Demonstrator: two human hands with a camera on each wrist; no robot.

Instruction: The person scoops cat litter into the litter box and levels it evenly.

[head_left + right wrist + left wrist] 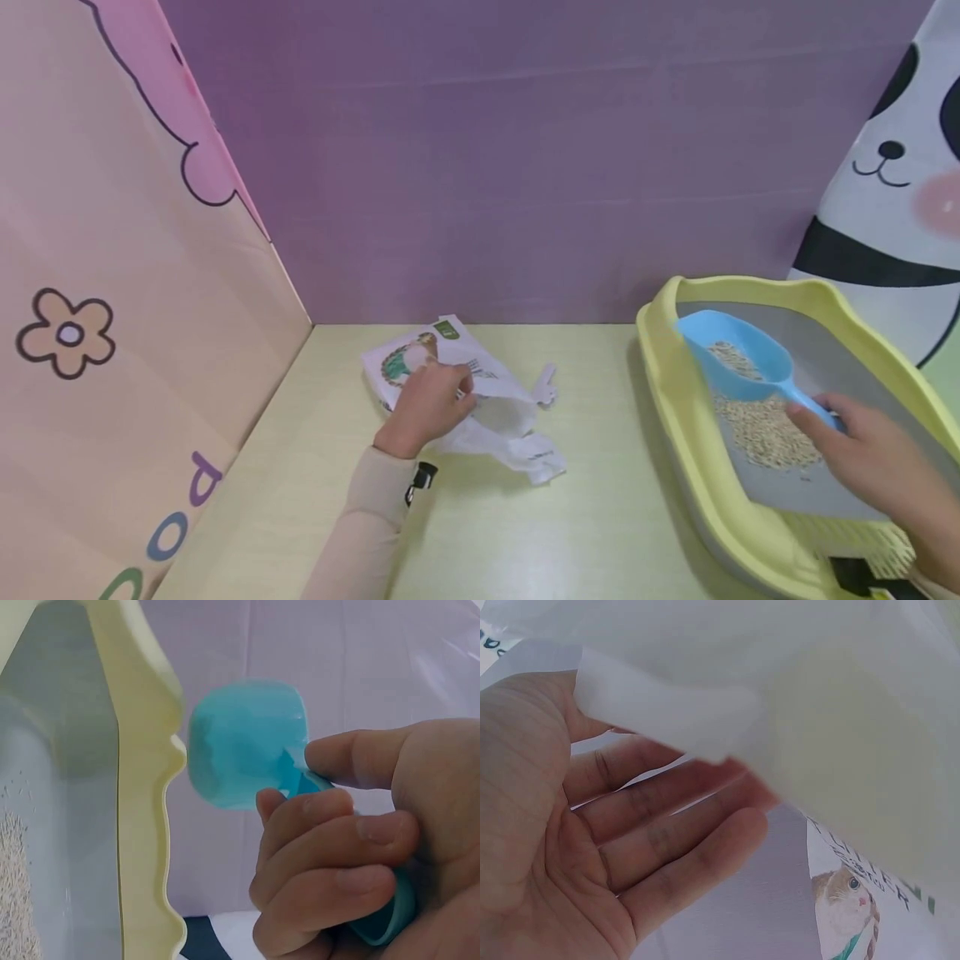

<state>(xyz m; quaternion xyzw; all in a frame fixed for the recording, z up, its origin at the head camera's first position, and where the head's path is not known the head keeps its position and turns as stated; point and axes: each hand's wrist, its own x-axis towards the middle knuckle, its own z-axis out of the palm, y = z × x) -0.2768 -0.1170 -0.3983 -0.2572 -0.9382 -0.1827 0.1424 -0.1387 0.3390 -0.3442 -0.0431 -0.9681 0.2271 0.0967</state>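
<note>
My right hand grips the handle of a light-blue scoop, its fingers curled round it in the right wrist view. Pale litter pellets lie in the scoop's bowl, which is held over the left part of a yellow litter box. More litter is heaped on the box's grey floor. At the left, my left hand holds a torn white litter bag at its upper side. In the left wrist view, white bag film covers the thumb and some fingertips.
A torn white scrap lies right of the bag on the pale table. The box has a slotted yellow part at its near end. A purple wall stands behind, with printed sheets at left and right.
</note>
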